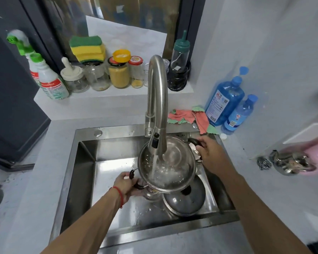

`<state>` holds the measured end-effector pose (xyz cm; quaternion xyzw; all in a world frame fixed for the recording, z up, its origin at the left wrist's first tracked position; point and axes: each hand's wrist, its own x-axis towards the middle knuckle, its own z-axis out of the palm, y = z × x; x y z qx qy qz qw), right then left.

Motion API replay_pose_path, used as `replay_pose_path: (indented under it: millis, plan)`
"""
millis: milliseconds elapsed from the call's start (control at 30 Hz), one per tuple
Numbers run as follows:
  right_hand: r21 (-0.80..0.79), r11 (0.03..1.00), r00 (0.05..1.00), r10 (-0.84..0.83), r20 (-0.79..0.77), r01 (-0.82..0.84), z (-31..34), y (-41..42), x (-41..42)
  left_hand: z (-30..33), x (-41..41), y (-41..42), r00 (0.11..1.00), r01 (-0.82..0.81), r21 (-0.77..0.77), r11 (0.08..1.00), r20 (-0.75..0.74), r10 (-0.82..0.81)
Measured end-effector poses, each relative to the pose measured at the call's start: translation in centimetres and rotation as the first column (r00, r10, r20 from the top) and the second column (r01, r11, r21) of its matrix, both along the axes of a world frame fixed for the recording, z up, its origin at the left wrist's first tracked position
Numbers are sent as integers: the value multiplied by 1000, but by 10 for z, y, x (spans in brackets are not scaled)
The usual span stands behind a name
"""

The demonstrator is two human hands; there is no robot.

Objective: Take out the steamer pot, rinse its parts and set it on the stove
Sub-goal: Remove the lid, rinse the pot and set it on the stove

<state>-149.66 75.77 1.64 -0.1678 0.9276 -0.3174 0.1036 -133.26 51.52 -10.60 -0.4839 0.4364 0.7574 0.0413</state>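
Note:
I hold a shiny steel steamer pot (174,158) over the sink (106,158), tilted toward me under the faucet (157,99). Water streams from the spray head into the pot. My left hand (126,183) grips the pot's near black handle. My right hand (208,153) grips the far black handle at the sink's right side. The glass lid (186,200) with a black knob lies in the sink bottom, partly under the pot. Another steel part under the pot is mostly hidden.
Jars, sponges and spray bottles line the ledge behind the sink. Two blue bottles (228,101) and a pink-green cloth (191,116) sit at the back right. A steel scourer and a metal object (290,163) lie on the right counter.

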Motion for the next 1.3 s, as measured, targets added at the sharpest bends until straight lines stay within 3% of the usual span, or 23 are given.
replay_pose_path:
  millis: [133,267,333,467,567,633,733,833,967,1067,1300]
  plan:
    - [-132,982,990,-122,76,131,-44,8,9,29,13,-29,994,-11,-309,951,-104,-22]
    - [-300,897,884,-175,435,325,-118,5,27,75,19,-55,959,46,-482,875,-224,-174]
    - [-290,867,816,-202,542,406,-121,-14,46,98,13,-61,940,106,-464,880,-243,-241]
    - [-239,840,701,-214,680,487,-131,-39,70,140,-4,-63,934,241,-175,955,-225,-277]
    - [-234,838,594,-128,794,493,-135,-47,79,153,-2,-56,942,270,-297,916,-116,-315]
    - [-194,861,598,-148,788,470,-135,-50,79,153,4,-47,911,331,-517,789,-45,-411]
    - [-184,855,618,-185,764,484,-132,-49,77,136,18,-39,826,399,-865,305,194,-529]
    - [-188,850,638,-206,742,492,-127,-48,79,115,33,-46,816,320,-947,-8,280,-506]
    - [-205,869,724,-220,654,450,-122,-50,77,108,45,-59,796,299,-937,-182,350,-494]
    - [-223,886,770,-202,605,407,-117,-51,78,113,55,-73,791,195,-922,-335,349,-503]
    - [-231,894,810,-206,549,383,-107,-54,83,144,81,-84,772,-26,-875,-483,290,-566]
